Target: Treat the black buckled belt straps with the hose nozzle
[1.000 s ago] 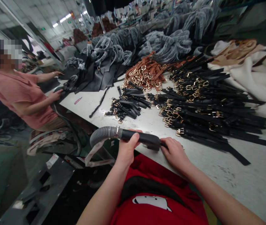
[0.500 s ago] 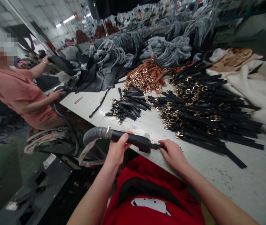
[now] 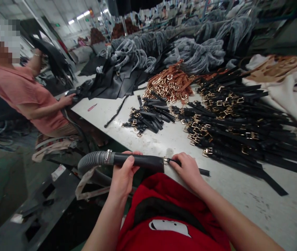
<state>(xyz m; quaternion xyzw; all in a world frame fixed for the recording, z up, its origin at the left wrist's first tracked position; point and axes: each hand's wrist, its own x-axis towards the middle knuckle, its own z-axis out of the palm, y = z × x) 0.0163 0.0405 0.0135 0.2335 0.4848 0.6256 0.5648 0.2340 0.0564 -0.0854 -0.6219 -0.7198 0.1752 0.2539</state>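
Note:
My left hand (image 3: pixel 124 174) is wrapped round a black hose nozzle (image 3: pixel 149 162), thumb on top. A ribbed grey hose (image 3: pixel 92 161) runs into the nozzle's left end through a metal clamp. At the table's near edge my right hand (image 3: pixel 188 171) grips a short black buckle strap (image 3: pixel 205 172). The strap's gold buckle (image 3: pixel 166 160) points at the nozzle's flat mouth, very close to it; whether they touch I cannot tell. The strap's tail sticks out to the right beneath my fingers.
Black buckle straps (image 3: pixel 232 134) lie heaped on the white table (image 3: pixel 148 141), with a smaller bunch (image 3: pixel 149 116) beside them. Behind sit brown straps with gold rings (image 3: pixel 170 85) and wrapped grey coils (image 3: pixel 198 52). A co-worker in pink (image 3: pixel 33 94) sits at the left.
The nozzle has shifted left and turned, and the strap's gold buckle now shows at its mouth. The view has turned slightly. The co-worker's raised arm and black sheet have moved.

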